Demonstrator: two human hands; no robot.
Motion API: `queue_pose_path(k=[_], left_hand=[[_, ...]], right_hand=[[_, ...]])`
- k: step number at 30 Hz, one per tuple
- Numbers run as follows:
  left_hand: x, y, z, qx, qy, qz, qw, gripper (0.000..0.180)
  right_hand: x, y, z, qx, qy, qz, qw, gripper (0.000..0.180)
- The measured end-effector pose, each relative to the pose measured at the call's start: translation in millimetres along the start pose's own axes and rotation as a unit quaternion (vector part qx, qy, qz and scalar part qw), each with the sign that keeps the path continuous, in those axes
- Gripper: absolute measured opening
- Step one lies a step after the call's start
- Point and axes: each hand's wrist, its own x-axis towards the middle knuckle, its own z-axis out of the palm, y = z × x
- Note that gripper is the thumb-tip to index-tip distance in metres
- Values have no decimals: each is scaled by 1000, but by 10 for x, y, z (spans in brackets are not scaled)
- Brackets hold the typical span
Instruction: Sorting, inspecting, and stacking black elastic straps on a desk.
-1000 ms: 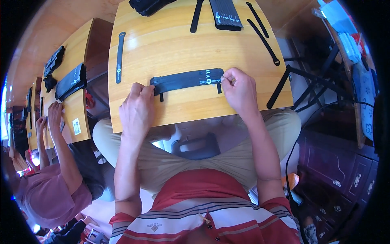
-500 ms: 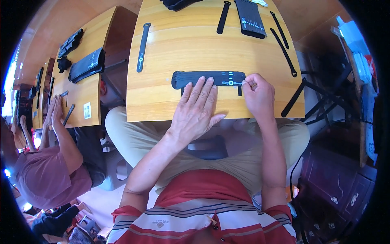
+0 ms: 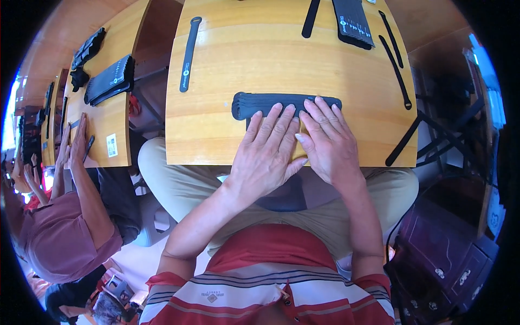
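A bundle of black fabric straps (image 3: 254, 103), with rounded looped ends at its left, lies crosswise near the front of the wooden table. My left hand (image 3: 265, 150) rests flat over its near edge, fingers stretched out. Beside it, my right hand (image 3: 331, 142) is laid on the bundle's right part, fingers also extended, thumb close to the left hand's fingers. Both hands cover much of the near side. A short dark strip shows below the bundle by the left fingers; most of it is hidden.
One dark strap (image 3: 189, 54) lies at the table's left. A fanned strap stack (image 3: 353, 24) sits at the back right, next to a single strap (image 3: 310, 19). Narrow straps (image 3: 395, 73) line the right side. At the left, a co-worker's hands (image 3: 76, 143) are on another table (image 3: 120, 122).
My right hand has gone from a pinch at the bundle's right end to lying flat on it, nearer my left hand. The left hand stays flat. The view has shifted slightly.
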Motion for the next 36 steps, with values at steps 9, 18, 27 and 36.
queue_pose_path(k=[9, 18, 27, 36], left_hand=[[-160, -59, -99, 43, -12, -58, 997, 68], [-179, -104, -229, 19, -60, -83, 995, 64], [-137, -144, -241, 50, -96, -100, 989, 81], [-143, -163, -207, 65, -66, -129, 987, 85]], right_hand=[[28, 9, 7, 20, -14, 5, 1000, 38], [65, 13, -22, 44, -47, 23, 998, 44], [70, 33, -44, 54, -74, 19, 996, 42], [42, 10, -44, 49, -58, 22, 997, 44]])
